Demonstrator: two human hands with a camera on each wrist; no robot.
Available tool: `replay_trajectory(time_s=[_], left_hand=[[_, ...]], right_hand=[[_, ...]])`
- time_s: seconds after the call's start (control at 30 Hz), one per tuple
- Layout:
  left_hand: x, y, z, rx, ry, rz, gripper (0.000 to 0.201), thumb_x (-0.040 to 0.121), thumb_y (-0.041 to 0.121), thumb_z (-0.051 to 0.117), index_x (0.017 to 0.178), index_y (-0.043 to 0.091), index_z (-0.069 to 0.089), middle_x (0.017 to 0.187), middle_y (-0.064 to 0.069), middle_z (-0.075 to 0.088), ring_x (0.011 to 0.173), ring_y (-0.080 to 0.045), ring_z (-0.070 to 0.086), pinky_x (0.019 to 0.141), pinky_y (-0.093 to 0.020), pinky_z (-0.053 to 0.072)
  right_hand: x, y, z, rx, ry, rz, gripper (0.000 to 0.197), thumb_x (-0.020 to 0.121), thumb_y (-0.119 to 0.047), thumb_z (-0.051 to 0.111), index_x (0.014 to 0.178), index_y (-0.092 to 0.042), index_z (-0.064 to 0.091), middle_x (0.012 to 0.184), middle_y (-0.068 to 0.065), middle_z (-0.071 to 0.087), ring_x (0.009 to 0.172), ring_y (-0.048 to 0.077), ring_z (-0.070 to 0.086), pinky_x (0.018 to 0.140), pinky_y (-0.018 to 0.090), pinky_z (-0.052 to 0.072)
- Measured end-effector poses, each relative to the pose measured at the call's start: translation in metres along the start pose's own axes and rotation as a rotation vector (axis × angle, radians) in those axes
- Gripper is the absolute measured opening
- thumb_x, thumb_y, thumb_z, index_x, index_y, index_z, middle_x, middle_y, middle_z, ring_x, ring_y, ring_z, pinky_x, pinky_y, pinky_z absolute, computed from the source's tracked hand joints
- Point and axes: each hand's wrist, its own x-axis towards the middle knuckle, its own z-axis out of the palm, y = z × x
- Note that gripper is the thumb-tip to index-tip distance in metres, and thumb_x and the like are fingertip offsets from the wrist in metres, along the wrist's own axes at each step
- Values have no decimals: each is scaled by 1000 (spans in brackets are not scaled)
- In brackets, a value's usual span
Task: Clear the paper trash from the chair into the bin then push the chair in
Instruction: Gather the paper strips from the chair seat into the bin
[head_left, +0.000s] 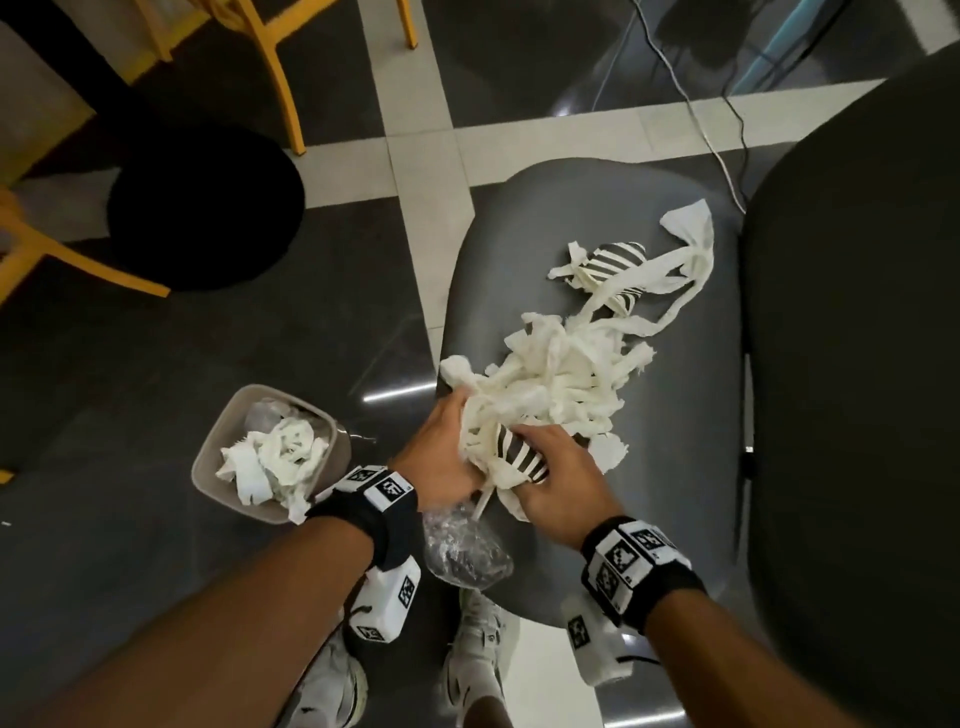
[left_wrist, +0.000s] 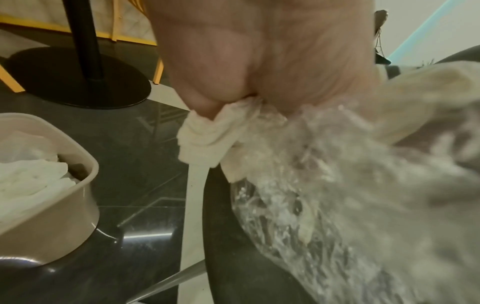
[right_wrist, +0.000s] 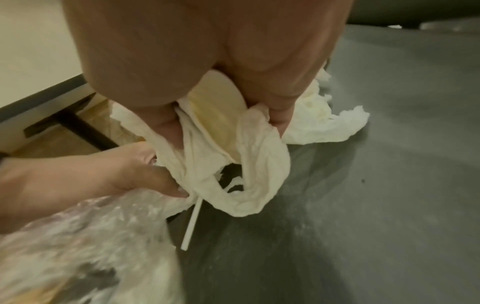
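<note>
White paper strips (head_left: 550, 374) lie heaped on the grey chair seat (head_left: 675, 467), with a striped paper cup (head_left: 618, 260) among them at the far end. My left hand (head_left: 441, 452) grips the near end of the paper (left_wrist: 207, 131) together with a crinkled clear plastic bag (head_left: 465, 556) that hangs off the seat's edge. My right hand (head_left: 556, 467) is curled round a second striped cup (head_left: 519, 457) wrapped in paper (right_wrist: 246, 164); a white straw (right_wrist: 192, 224) hangs below it. The beige bin (head_left: 208, 452) stands on the floor to the left, holding paper.
A dark round tabletop (head_left: 857, 364) borders the chair on the right. A black round table base (head_left: 208, 208) and yellow chair legs (head_left: 280, 78) stand at the far left. Cables (head_left: 722, 135) run over the tiled floor beyond the chair. My shoes (head_left: 483, 649) are beside the seat's front edge.
</note>
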Motion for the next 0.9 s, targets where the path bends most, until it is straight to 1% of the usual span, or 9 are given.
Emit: replay_trajectory(time_s=[0.1, 0.2, 0.33, 0.4, 0.53, 0.63, 0.77, 0.83, 0.9], left_hand=[[2, 0, -1, 7, -12, -9, 104, 67, 50, 83, 150, 34, 23, 137, 7, 58, 123, -11, 61, 103, -41, 54], [5, 15, -4, 87, -24, 71, 46, 87, 37, 69, 130, 33, 55, 122, 13, 67, 110, -4, 65, 95, -31, 57], [7, 26, -1, 118, 0, 77, 21, 92, 24, 61, 112, 28, 66, 109, 11, 67, 105, -12, 65, 87, -31, 57], [8, 28, 0, 157, 3, 23, 15, 91, 26, 60, 105, 25, 64, 103, 8, 60, 106, -16, 60, 85, -32, 53], [6, 35, -1, -51, 94, -80, 34, 83, 21, 71, 116, 25, 64, 118, 6, 59, 103, -13, 62, 90, -29, 53], [7, 38, -3, -118, 41, -199, 18, 78, 14, 68, 96, 14, 71, 95, 1, 75, 88, -16, 72, 81, -36, 62], [9, 39, -6, -198, 30, -267, 15, 76, 8, 64, 88, 13, 73, 84, -2, 77, 84, -21, 74, 74, -35, 60], [7, 43, -5, -248, 37, -238, 26, 78, 5, 64, 97, 22, 67, 89, 7, 74, 88, -14, 71, 74, -27, 56], [4, 46, -2, -322, 38, -184, 53, 82, 9, 66, 126, 31, 51, 115, 13, 67, 110, -7, 62, 90, -23, 49]], right_hand=[[11, -1, -6, -102, 20, -4, 45, 79, -37, 71, 122, -29, 60, 115, -10, 64, 104, 12, 62, 91, 32, 53], [23, 3, -17, -160, 96, 27, 44, 80, -31, 71, 119, -31, 52, 106, -11, 66, 95, 15, 64, 82, 33, 55], [43, 12, -35, -302, 147, -7, 57, 79, -30, 72, 126, -28, 41, 110, -6, 65, 95, 21, 63, 76, 37, 55], [51, 18, -41, -396, 122, -45, 62, 76, -32, 74, 129, -28, 43, 123, -1, 55, 105, 25, 58, 80, 41, 55], [56, 20, -44, -673, -15, -93, 64, 71, -36, 75, 127, -38, 44, 158, 3, 12, 138, 34, 28, 85, 57, 53], [57, 18, -42, -643, -121, -105, 72, 69, -48, 73, 130, -37, 38, 164, 1, -3, 146, 36, 22, 93, 58, 51], [60, 19, -28, -601, -193, -30, 94, 72, -46, 74, 147, -45, 18, 153, 6, 35, 127, 38, 48, 97, 52, 49], [59, 16, -22, -585, -131, -16, 86, 75, -29, 73, 148, -39, 28, 130, 5, 58, 112, 33, 60, 91, 43, 53], [59, 10, -17, -506, -65, 51, 62, 77, -23, 69, 135, -28, 49, 110, 4, 69, 103, 32, 65, 85, 38, 55]])
